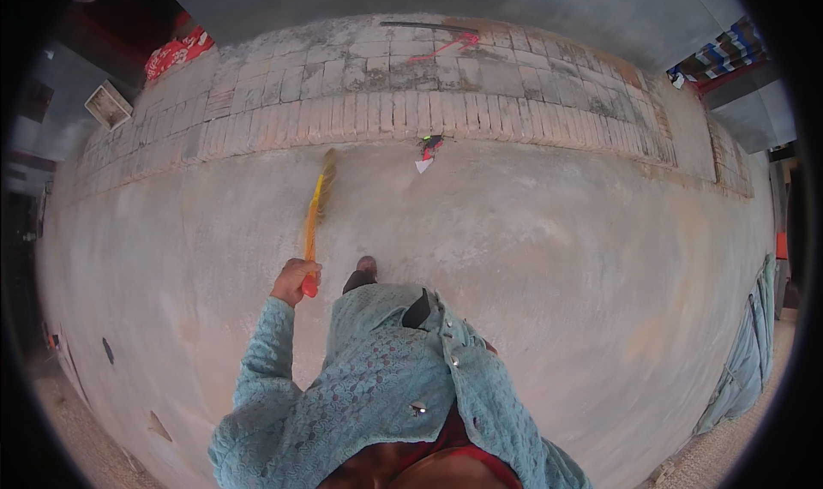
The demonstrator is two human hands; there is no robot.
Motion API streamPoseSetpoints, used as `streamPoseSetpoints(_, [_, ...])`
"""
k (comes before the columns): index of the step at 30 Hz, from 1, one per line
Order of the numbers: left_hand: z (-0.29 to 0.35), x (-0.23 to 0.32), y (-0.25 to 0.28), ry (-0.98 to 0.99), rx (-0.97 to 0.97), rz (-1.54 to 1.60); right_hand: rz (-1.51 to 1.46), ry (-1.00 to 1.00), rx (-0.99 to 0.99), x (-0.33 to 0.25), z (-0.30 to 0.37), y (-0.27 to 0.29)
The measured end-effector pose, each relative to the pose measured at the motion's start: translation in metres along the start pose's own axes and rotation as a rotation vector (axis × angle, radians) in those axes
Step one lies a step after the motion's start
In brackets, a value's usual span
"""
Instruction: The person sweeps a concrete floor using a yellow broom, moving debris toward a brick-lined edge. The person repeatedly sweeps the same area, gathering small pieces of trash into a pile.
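Observation:
My left hand point(295, 281) is closed round the handle of a broom point(311, 232), just above its red end. The handle is orange and yellow, and the tan bristles point(329, 176) rest on the grey concrete floor point(531, 258), pointing away from me. To the right of the bristles lies a small heap of litter point(429, 150) with black, pink, green and white bits, close to the brick edge. My right hand does not show; my jacket covers that side. One of my shoes point(367, 266) is on the floor right of the broom.
A raised brick ledge point(377, 116) crosses the far side, with a dark rod point(420, 26) and pink string point(463, 42) on it. A wooden tray point(109, 105) and red patterned cloth point(178, 54) are far left. Striped cloth point(724, 54) hangs far right; a blue-green sheet point(741, 369) lies at the right edge.

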State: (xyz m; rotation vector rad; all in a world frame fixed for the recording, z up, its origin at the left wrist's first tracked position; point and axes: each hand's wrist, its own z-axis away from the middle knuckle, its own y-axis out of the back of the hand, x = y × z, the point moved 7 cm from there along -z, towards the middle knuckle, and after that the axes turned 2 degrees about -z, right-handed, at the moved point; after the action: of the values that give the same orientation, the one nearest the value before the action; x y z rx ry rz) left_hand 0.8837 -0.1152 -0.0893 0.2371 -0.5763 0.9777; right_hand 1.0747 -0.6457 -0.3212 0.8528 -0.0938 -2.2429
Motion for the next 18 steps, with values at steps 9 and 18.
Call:
streamPoseSetpoints(9, [-0.031, 0.024, -0.142, -0.094, -0.153, -0.2, -0.082, -0.006, -0.172, -0.054, -0.01, -0.001])
streamPoseSetpoints(18, [-0.041, 0.003, -0.202, -0.428, -0.071, 0.037, -0.1, 0.014, -0.488, -0.197, -0.012, -0.075])
